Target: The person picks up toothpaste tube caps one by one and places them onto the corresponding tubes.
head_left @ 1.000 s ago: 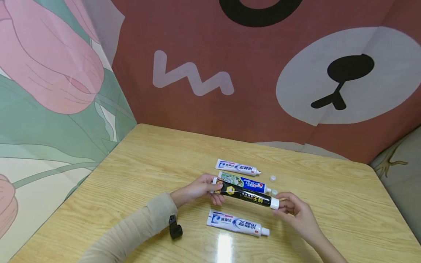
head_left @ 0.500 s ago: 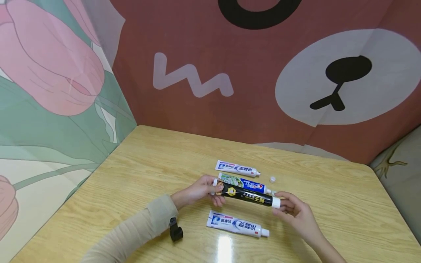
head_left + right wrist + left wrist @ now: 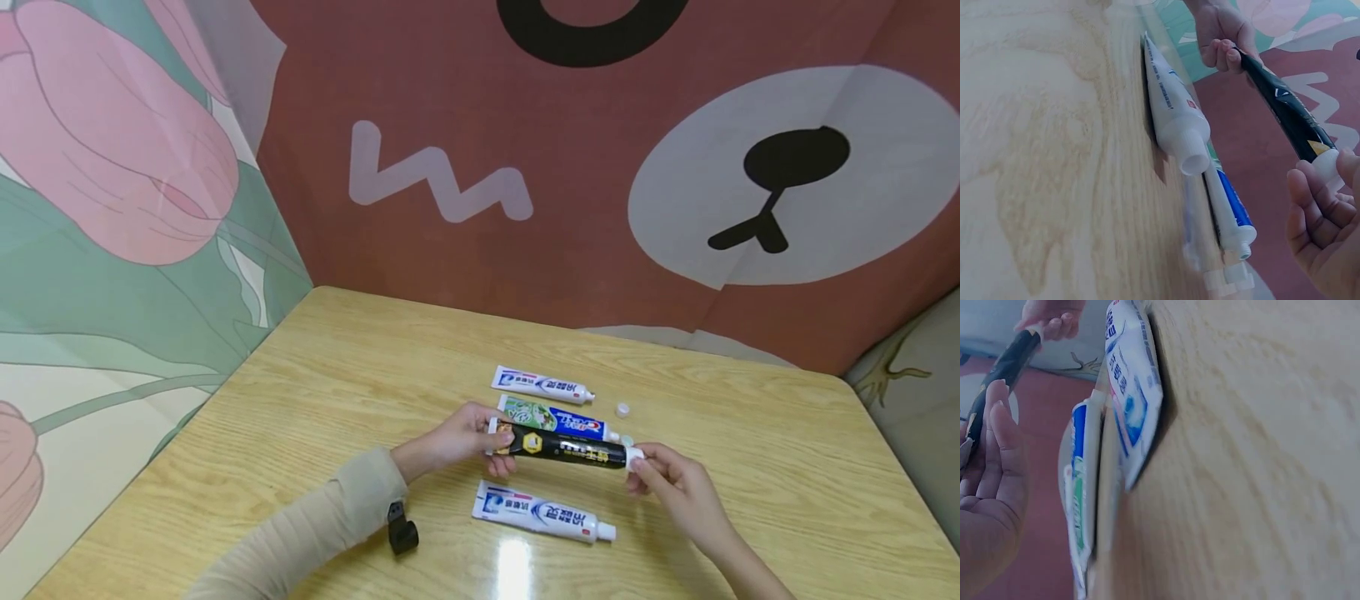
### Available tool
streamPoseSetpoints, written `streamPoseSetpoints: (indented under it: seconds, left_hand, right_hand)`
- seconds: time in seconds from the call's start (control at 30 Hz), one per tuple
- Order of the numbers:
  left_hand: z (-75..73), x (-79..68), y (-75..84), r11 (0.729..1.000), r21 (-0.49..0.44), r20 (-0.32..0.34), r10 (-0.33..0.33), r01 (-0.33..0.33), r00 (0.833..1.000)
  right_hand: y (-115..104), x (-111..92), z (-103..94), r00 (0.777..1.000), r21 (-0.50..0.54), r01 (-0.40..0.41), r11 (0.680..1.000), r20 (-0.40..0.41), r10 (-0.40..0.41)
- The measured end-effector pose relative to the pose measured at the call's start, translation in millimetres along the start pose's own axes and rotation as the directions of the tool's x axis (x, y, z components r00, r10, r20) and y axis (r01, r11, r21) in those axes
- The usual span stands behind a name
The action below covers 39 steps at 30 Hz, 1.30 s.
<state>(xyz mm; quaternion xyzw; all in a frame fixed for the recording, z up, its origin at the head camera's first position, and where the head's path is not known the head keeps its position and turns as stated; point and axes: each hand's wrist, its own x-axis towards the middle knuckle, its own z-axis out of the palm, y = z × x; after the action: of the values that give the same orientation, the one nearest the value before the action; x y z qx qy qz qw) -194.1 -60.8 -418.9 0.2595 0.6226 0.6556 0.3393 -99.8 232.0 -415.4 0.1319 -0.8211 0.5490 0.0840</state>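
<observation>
A black toothpaste tube [image 3: 566, 448] with gold lettering is held up over the table between both hands. My left hand [image 3: 461, 437] grips its flat crimped end, thumb on top. At the other end my right hand [image 3: 675, 483] pinches the white cap [image 3: 1327, 167] between thumb and fingers. Behind the black tube lies a blue and green toothpaste tube [image 3: 577, 422], uncapped in the right wrist view and partly covered in the head view. A white toothpaste tube [image 3: 536, 512] with its cap on lies nearer the front.
Farther back lies another white toothpaste tube [image 3: 542, 384] with its nozzle bare. Two loose caps sit on the wooden table [image 3: 360, 358], one a white cap [image 3: 622, 410]. A black strap-like object [image 3: 402, 533] is by the left sleeve. Printed walls border the table's back and left.
My right fingers have closed further over the white cap, thumb now on it. The black tube has shifted slightly to the right and tipped a little more level.
</observation>
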Motion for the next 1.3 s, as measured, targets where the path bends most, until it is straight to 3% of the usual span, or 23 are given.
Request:
streamPoseSetpoints:
  seconds: [0.17, 0.33, 0.43, 0.6, 0.73, 0.9, 1.0, 1.07, 1.2, 1.23, 1.3]
  left_hand:
    - [3.5, 1.6, 2.1, 0.997, 0.058, 0.001, 0.042, -0.042, 0.999]
    - [3.8, 3.8, 2.0, 0.993, 0.106, -0.007, 0.052, -0.051, 0.999]
    - [2.1, 6.6, 0.1, 0.989, 0.151, -0.07, 0.009, 0.002, 0.998]
    - [-2.8, 12.0, -6.2, 0.967, 0.228, -0.182, -0.072, 0.113, 0.981]
    - [-5.0, 12.7, -10.5, 0.954, 0.255, -0.188, -0.113, 0.16, 0.976]
    - [-3.0, 12.1, -11.2, 0.923, 0.323, -0.187, -0.156, 0.211, 0.97]
    - [-5.6, 15.0, -13.6, 0.868, 0.446, -0.185, -0.151, 0.22, 0.971]
    - [-6.6, 14.7, -11.2, 0.782, 0.59, -0.171, -0.124, 0.203, 0.977]
    - [-9.4, 13.2, -3.0, 0.56, 0.817, -0.121, -0.069, 0.139, 0.99]
    - [-10.1, 13.0, -1.3, 0.519, 0.845, -0.113, -0.058, 0.127, 0.992]
    - [-11.4, 13.8, 2.4, 0.488, 0.866, -0.103, -0.037, 0.108, 0.994]
  right_hand:
    - [0.3, 0.4, -0.7, 0.993, 0.066, -0.114, 0.991, 0.015, 0.114]
    - [4.5, 3.6, -3.1, 0.986, 0.108, -0.16, 0.981, 0.059, 0.154]
    - [9.8, 6.4, -4.1, 0.973, 0.106, -0.21, 0.972, 0.122, 0.196]
    - [19.4, 11.6, -3.3, 0.923, 0.063, -0.3, 0.952, 0.274, 0.272]
    - [26.0, 17.3, -0.7, 0.898, 0.028, -0.32, 0.947, 0.328, 0.294]
    - [31.0, 19.0, 3.4, 0.893, -0.051, -0.319, 0.946, 0.317, 0.319]
    - [31.7, 18.8, 4.1, 0.895, -0.113, -0.313, 0.943, 0.298, 0.332]
    - [32.1, 18.6, 2.1, 0.896, -0.14, -0.295, 0.945, 0.301, 0.325]
    - [31.7, 20.0, -7.7, 0.906, -0.159, -0.27, 0.95, 0.293, 0.306]
    - [31.5, 20.3, -11.0, 0.91, -0.166, -0.268, 0.949, 0.279, 0.306]
    - [31.3, 20.9, -17.9, 0.917, -0.176, -0.277, 0.945, 0.244, 0.315]
